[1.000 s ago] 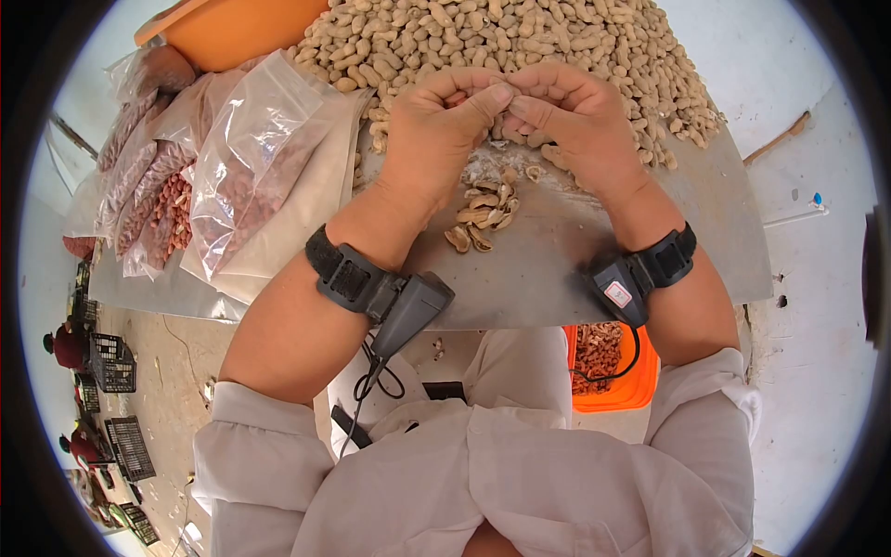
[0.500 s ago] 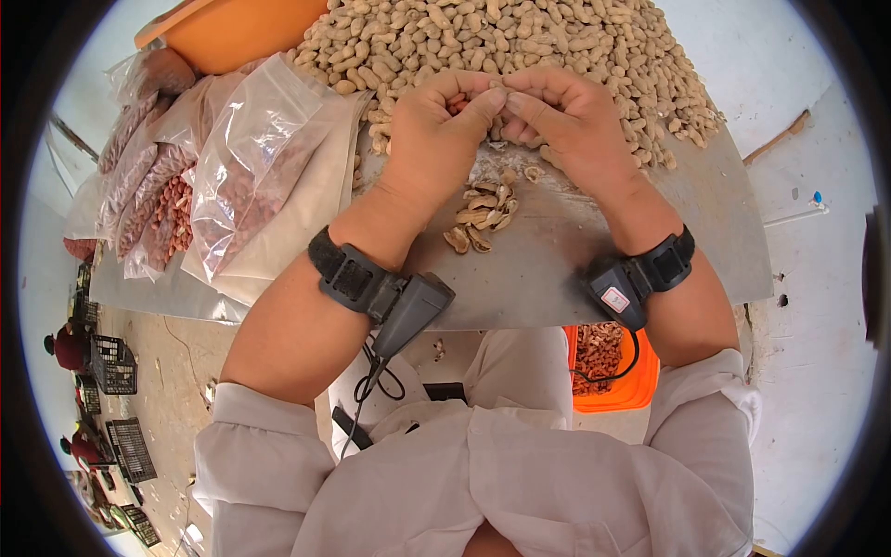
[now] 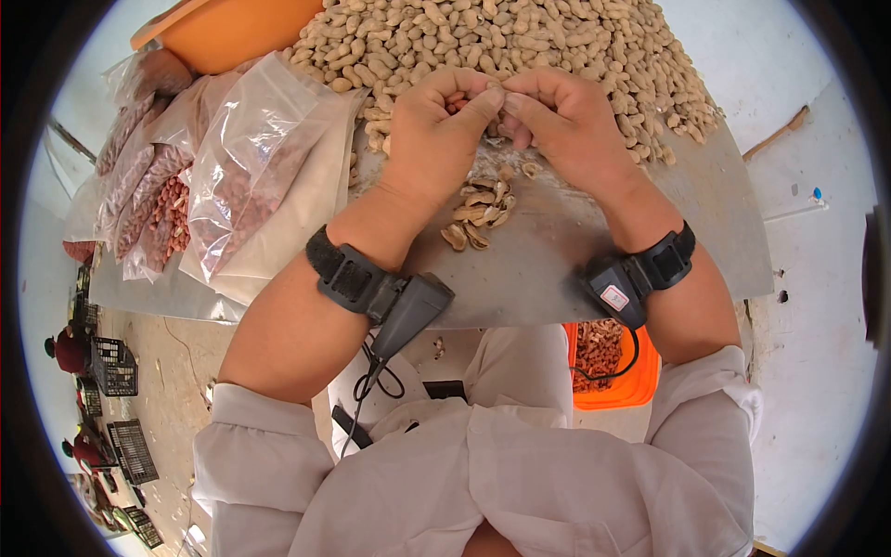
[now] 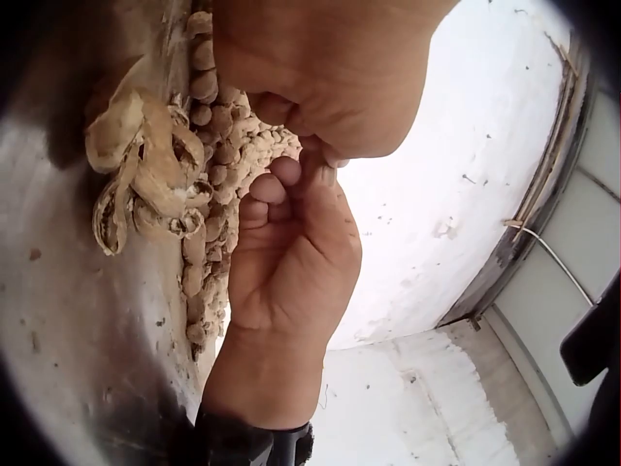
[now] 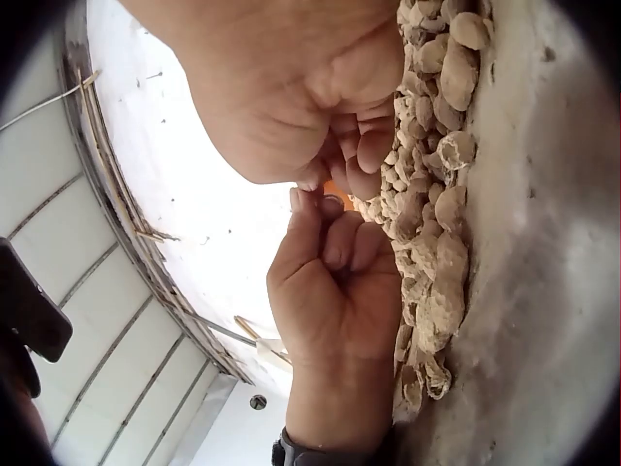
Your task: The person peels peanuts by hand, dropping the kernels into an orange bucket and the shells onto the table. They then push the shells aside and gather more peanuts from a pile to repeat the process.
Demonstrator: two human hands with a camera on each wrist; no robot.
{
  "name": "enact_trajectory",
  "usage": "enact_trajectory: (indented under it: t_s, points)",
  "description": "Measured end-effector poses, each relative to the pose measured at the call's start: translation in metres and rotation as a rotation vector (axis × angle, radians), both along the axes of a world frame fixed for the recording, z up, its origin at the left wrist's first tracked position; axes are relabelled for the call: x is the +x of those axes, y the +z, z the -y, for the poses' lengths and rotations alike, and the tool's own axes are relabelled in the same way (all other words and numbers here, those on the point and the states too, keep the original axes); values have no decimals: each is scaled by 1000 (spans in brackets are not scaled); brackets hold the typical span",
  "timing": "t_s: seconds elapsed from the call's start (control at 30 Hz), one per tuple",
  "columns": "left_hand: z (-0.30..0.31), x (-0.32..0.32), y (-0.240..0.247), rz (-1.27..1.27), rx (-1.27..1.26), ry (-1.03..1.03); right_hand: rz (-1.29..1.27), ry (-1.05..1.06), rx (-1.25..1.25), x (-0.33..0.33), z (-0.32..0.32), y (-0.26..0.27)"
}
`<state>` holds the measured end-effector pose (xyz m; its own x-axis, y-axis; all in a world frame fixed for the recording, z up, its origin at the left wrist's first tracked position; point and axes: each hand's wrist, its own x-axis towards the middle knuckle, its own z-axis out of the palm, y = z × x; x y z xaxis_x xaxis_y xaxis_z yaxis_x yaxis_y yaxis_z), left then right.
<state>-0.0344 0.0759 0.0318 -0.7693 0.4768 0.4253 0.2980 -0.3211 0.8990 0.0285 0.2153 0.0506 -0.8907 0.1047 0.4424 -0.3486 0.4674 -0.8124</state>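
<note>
Over the near edge of a heap of unshelled peanuts, both hands meet at the fingertips. My left hand has its fingers curled around several red peanut kernels, and its thumb presses forward to the index finger. Opposite it, my right hand pinches with thumb and index finger against the left fingertips. The peanut between them is mostly hidden by the fingers. In the left wrist view, broken peanut shells lie on the metal tabletop below the hands.
Clear plastic bags of red kernels lie at the left of the table, beside an orange basin. Below the table's front edge, an orange container holds reddish pieces. Black crates stand on the floor far left.
The hands stay together at the heap, with small shifts of the fingers. The right fingers below the thumb have moved slightly, and the red kernels in the left hand show more plainly.
</note>
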Motion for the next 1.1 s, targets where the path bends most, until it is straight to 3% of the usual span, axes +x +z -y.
enact_trajectory:
  t_s: [0.53,0.63,0.83,1.1]
  points:
    - [-1,5,0,34,45,5,-144,-113,87,-5,0,-9]
    - [-2,1,-3,105,119,-93,47,-66,-180,5,7,2]
    - [-7,7,-1,218,223,-139,15,111,-603,-5,5,-11]
    - [-8,7,-3,232,270,-222,59,256,-845,-8,6,-15]
